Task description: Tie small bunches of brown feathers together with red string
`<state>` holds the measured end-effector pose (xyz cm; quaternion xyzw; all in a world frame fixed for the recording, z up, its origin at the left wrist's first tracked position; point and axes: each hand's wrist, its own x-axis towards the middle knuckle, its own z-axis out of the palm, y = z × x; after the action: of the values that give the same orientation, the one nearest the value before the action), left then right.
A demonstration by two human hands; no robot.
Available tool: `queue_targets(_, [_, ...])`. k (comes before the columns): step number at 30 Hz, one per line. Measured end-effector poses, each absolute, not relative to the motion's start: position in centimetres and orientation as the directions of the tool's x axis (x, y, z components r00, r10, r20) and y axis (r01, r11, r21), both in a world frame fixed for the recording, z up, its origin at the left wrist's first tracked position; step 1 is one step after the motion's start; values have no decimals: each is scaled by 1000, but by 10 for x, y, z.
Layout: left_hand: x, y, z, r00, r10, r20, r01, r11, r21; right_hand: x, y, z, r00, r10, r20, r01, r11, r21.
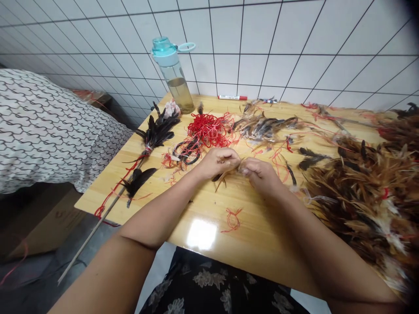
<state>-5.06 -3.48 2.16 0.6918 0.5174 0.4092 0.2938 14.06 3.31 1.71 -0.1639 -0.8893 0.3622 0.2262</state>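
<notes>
My left hand (218, 162) and my right hand (262, 174) meet over the middle of the wooden table (203, 205). Both are closed in a pinch on a small bunch of brown feathers (226, 174) held between them, its tips pointing down to the left. Just behind the hands lies a tangle of red string (207, 130) with black-handled scissors (186, 152) beside it. A thin stick with black feathers tied on by red string (144, 150) lies at the left and juts past the table's edge.
A big heap of brown feathers (369, 192) fills the right side; a smaller pile (265, 126) lies behind. A teal-capped water bottle (173, 74) and a red marker (233, 97) stand by the tiled wall. A person in patterned cloth (42, 131) sits left. A red string scrap (233, 219) lies near.
</notes>
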Motion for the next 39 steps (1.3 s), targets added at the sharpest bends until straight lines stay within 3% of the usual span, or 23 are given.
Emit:
queue_targets(3, [-45,-34,17,106,947,304,469,-317,824,140,36,15,-767,577,280,83,523,-848])
queue_targets(7, [-25,-36,15,10,949,316,598,-259,759,140,39,5,-628,762,159,102,284,-954])
queue_targets(10, [-9,-39,13,61,923,380,662,-323,676,139,38,0,-540,827,155,155,279,-948])
queue_targets(13, [3,-42,11,132,881,455,726,-399,561,140,34,1,-497,826,267,369,479,-796])
queue_targets(16, [7,-44,10,167,864,474,800,-400,448,142,30,6,-536,780,323,606,622,-496])
queue_targets(18, [6,-45,11,187,853,488,838,-398,374,143,30,9,-589,744,316,677,668,-309])
queue_targets(22, [-3,-44,19,260,816,516,872,-428,238,146,32,12,-711,646,279,653,753,-79])
queue_targets(26, [-18,-42,30,335,811,479,854,-476,209,146,32,13,-806,551,216,561,828,-21])
queue_targets(29, [-32,-39,35,328,847,418,814,-478,329,145,31,10,-851,493,180,481,870,-112])
queue_targets(33, [-49,-36,36,256,920,296,703,-387,597,143,33,10,-867,457,199,340,834,-434])
queue_targets(36, [-55,-33,32,205,951,231,568,-308,763,141,35,15,-858,446,254,172,716,-677])
queue_targets(39, [-55,-30,24,183,949,256,441,-312,842,141,35,16,-823,515,240,72,514,-855])
